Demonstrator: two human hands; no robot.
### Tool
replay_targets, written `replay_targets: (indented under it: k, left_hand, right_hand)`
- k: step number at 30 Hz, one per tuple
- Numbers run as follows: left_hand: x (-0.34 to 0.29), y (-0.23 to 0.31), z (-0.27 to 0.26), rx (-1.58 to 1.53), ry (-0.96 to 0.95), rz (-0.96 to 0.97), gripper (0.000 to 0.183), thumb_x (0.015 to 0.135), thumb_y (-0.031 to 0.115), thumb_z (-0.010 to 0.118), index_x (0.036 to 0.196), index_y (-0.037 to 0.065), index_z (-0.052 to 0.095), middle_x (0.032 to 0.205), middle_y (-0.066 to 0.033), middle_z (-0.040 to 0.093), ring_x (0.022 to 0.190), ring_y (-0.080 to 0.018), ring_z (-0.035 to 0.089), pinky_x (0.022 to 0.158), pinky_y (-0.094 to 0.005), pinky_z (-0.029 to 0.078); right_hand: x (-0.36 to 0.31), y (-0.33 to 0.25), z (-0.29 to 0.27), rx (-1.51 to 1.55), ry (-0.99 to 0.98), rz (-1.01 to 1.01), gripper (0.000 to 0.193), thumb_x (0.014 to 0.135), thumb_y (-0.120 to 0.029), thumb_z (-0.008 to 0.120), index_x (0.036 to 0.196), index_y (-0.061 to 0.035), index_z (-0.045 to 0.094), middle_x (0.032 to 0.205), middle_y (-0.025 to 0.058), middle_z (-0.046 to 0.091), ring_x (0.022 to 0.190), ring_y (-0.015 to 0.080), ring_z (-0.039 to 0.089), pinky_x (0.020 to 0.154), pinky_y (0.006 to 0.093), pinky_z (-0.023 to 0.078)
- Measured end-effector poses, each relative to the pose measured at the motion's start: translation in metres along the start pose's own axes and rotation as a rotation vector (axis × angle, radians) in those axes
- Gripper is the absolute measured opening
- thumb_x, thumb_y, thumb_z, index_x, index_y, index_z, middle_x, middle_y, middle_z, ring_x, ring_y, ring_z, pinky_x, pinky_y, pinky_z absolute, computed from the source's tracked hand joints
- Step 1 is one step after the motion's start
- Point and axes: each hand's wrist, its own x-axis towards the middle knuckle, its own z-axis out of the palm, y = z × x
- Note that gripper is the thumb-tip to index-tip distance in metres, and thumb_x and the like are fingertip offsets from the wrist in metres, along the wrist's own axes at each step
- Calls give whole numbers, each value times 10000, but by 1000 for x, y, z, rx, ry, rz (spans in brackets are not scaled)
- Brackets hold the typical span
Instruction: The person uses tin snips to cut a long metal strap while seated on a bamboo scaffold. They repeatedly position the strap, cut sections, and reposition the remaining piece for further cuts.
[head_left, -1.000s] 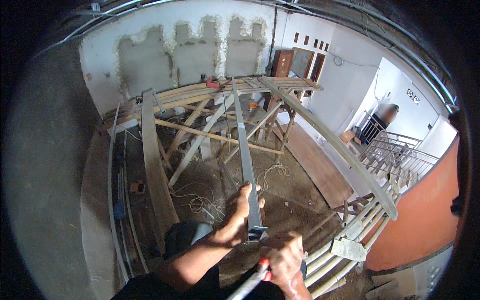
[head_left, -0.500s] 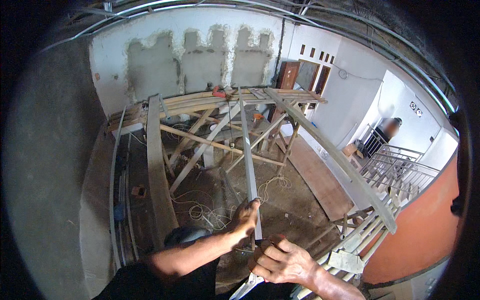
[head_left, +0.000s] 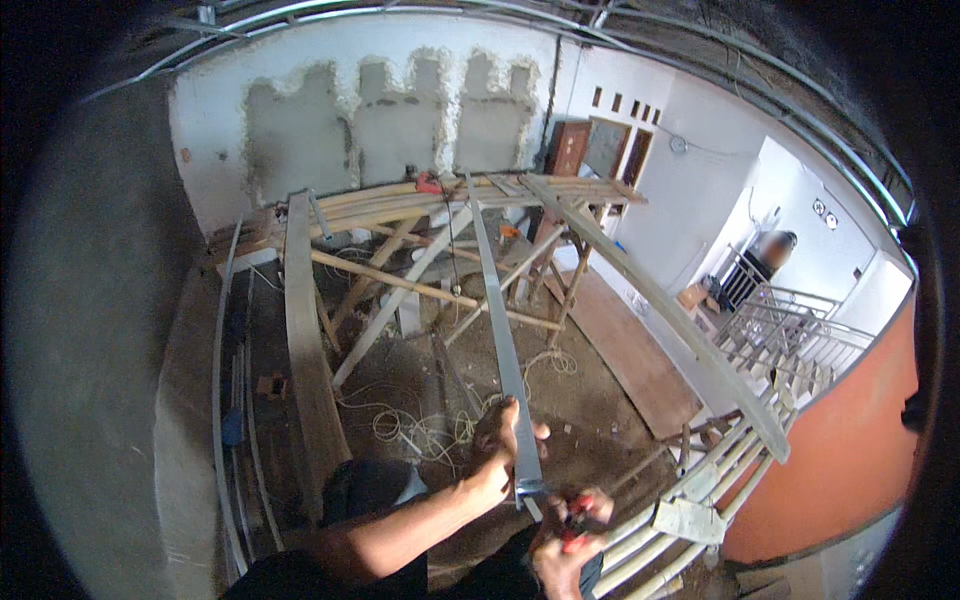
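In the head view, everything is placed from the long metal channel (head_left: pixel 506 350). At its far end is a bamboo platform (head_left: pixel 375 207) set against the patched wall (head_left: pixel 400 130), and a red power tool (head_left: pixel 428 183) rests there just left of that end, its cord hanging down. Beneath the channel, a bamboo crosspiece (head_left: pixel 425 286) and slanted wooden braces (head_left: pixel 405 293) stand over the dirt floor, with loops of pale cable (head_left: pixel 462 428) to its lower left. Well left of it runs a wide plank (head_left: pixel 313 370), and beyond that thin metal lengths (head_left: pixel 221 330). To its right another plank (head_left: pixel 655 297) slopes from the platform down to a bundle of bamboo poles (head_left: pixel 633 530), above a brown sheet (head_left: pixel 620 352). Farther right are a stair railing (head_left: pixel 795 325) and another person (head_left: pixel 757 265).

The channel's long axis runs forward, its far end leaning slightly left, level with the platform; whether it touches is unclear. The left hand (head_left: pixel 497 445) is wrapped around it near the close end, thumb along the left edge. Just right of that end, the right hand (head_left: pixel 560 555) is clamped on a blurred red-handled tool (head_left: pixel 572 540).
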Motion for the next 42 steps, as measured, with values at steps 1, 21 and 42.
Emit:
replay_targets:
  k: [1,21,42]
  left_hand:
    - [-1,-6,-1,-52,-43,32,489,1041,585,509,1020,105,598,823,-86,685,573,-183,615,516,-340,508]
    - [24,-99,-59,-333,-68,-110,496,1068,573,455,1361,175,501,835,-33,554,575,-166,500,544,-324,444]
    - [91,-139,-101,-265,-26,-114,492,1032,618,419,1320,223,475,736,-96,605,507,-258,560,483,-413,444]
  right_hand:
    - [-1,0,2,166,45,70,301,831,44,746,1017,-45,526,877,4,540,778,128,524,696,266,449]
    - [-44,57,-28,909,72,1493,153,912,-32,601,927,-173,542,817,86,616,707,298,632,670,475,524]
    - [-20,60,-35,-652,-759,-466,377,647,-152,721,995,-76,597,936,152,565,934,384,543,863,514,433]
